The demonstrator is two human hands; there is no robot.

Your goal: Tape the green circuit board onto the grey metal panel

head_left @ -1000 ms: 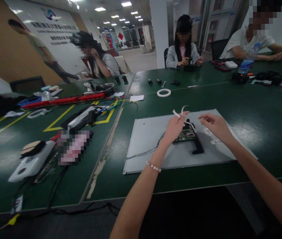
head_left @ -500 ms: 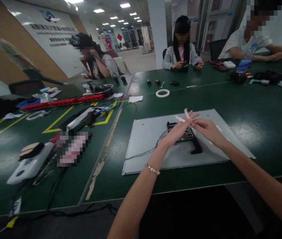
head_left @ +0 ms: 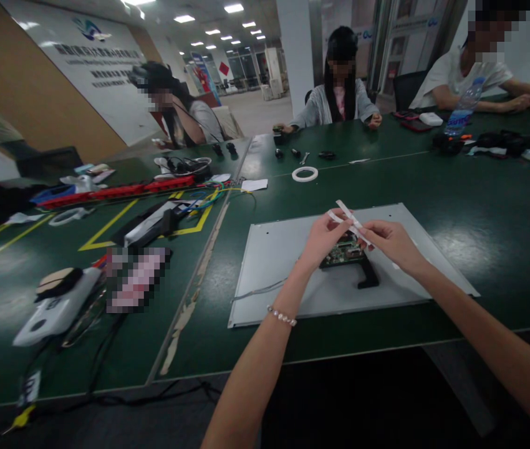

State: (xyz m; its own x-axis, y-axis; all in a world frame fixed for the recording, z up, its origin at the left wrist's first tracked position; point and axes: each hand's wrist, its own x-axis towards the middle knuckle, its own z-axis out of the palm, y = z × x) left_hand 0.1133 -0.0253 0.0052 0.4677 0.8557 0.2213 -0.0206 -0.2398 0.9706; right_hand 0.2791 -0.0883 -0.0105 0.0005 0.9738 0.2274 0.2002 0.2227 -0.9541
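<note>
Two narrow strips of white tape point(head_left: 345, 211) cross each other between my hands. My left hand point(head_left: 325, 238) is closed, its thumb and fingers pinching the tape from the left. From the right, my right hand point(head_left: 390, 244) pinches the lower end of a strip. Below them a green circuit board point(head_left: 340, 253) with a black bracket point(head_left: 368, 275) lies on a light grey panel point(head_left: 267, 262), partly covered by my left hand. Thin grey cables point(head_left: 261, 291) run left from the board across the panel.
Beyond the panel lie a roll of white tape point(head_left: 305, 174), a small wrench point(head_left: 304, 158) and small black parts. At left are a red power strip point(head_left: 143, 188), a white device point(head_left: 57, 305) and cables. Several people sit around the green table point(head_left: 503, 212); a bottle point(head_left: 465, 107) stands far right.
My left hand has turned from flat, with fingers stretched out, to a pinch on the tape. The strips now cross between both hands. Across the table, a person's hand has moved left with a dark object.
</note>
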